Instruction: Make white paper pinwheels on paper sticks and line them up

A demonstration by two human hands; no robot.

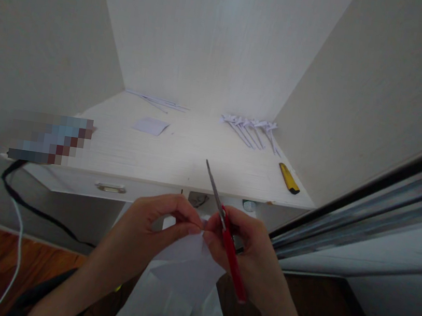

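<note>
My left hand [154,228] pinches the top edge of a white sheet of paper [190,265] held in front of me, below the desk edge. My right hand [245,251] pinches the same edge from the right side and also holds red-handled scissors [225,225]. The blades [213,184] are together and point up and to the left, over the desk front. The handles lie along my right palm and wrist.
A white desk [179,159] sits in a wall niche. It carries a small paper square [150,125], thin paper strips [159,101], several folded paper pieces on sticks [250,129], a yellow utility knife [288,178] and a blurred object at the left. Cables [24,205] hang off the left.
</note>
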